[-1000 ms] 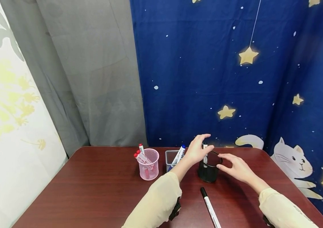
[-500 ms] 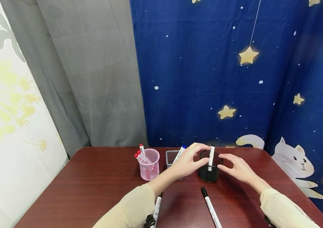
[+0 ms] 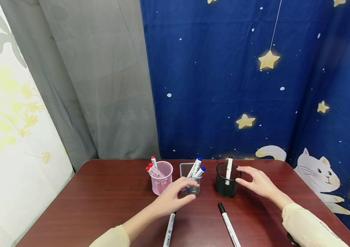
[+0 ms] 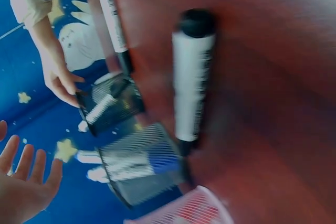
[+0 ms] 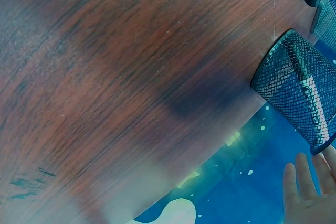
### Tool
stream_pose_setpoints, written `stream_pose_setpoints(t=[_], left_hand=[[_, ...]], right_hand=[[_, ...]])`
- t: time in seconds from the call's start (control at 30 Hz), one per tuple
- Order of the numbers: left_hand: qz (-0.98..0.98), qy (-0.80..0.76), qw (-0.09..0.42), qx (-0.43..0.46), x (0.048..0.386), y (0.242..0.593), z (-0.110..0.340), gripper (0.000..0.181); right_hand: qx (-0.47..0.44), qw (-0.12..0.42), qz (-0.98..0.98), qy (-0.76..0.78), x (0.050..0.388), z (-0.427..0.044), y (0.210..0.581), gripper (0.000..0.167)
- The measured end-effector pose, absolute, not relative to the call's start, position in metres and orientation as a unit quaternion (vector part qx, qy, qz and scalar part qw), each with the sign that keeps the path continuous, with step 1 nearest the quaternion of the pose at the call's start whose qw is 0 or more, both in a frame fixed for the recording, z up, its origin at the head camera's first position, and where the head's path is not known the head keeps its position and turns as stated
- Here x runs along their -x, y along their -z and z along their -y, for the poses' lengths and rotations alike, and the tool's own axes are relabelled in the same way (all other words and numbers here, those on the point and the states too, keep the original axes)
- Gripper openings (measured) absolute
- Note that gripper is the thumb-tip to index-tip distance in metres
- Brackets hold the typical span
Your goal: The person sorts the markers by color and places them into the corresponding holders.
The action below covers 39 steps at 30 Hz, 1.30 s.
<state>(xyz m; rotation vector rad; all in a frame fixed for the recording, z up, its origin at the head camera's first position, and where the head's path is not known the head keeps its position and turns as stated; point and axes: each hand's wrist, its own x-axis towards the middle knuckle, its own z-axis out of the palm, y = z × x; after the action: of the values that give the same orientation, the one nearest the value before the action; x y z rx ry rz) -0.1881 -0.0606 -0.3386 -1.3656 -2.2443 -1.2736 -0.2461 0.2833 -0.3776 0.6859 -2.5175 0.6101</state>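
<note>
My left hand (image 3: 172,199) is above the table, fingers spread and holding nothing, in front of a clear rectangular mesh pen holder (image 3: 195,188) with blue-capped markers (image 3: 197,164). The right hand (image 3: 256,181) touches the right side of the rim of a black mesh pen cup (image 3: 225,188), fingers fairly straight. Inside that cup leans a white marker (image 3: 229,169). Two black-capped whiteboard markers lie on the table: one marker (image 3: 169,230) near the left forearm, the other marker (image 3: 230,226) in front of the black cup. In the right wrist view, fingertips (image 5: 302,163) meet the cup's rim.
A pink mesh pen cup (image 3: 162,187) with several red-capped markers (image 3: 153,168) stands left of the clear holder. The three holders form a row near the back of the brown table (image 3: 107,206). Behind hang a grey curtain (image 3: 107,85) and a blue star-patterned curtain (image 3: 212,85).
My left hand has drawn back from the black cup toward the left and front, leaving a marker leaning in it. The right hand has stayed at the cup's rim.
</note>
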Motion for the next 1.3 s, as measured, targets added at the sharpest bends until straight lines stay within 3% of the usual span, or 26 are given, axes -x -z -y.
stream_pose_setpoints(t=[0.3, 0.6, 0.87, 1.3], left_hand=[[0.793, 0.356, 0.117, 0.481, 0.177, 0.368, 0.103, 0.026], [0.837, 0.167, 0.17, 0.493, 0.174, 0.387, 0.13, 0.025], [0.808, 0.026, 0.228, 0.543, 0.174, 0.402, 0.131, 0.038], [0.773, -0.037, 0.256, 0.578, 0.17, 0.413, 0.123, 0.028]], right_hand=[[-0.25, 0.229, 0.914, -0.221, 0.247, -0.284, 0.377, 0.045], [-0.249, 0.225, 0.916, -0.22, 0.247, -0.283, 0.377, 0.045], [-0.247, 0.227, 0.916, -0.219, 0.247, -0.284, 0.378, 0.044], [-0.249, 0.235, 0.913, -0.22, 0.246, -0.284, 0.379, 0.044]])
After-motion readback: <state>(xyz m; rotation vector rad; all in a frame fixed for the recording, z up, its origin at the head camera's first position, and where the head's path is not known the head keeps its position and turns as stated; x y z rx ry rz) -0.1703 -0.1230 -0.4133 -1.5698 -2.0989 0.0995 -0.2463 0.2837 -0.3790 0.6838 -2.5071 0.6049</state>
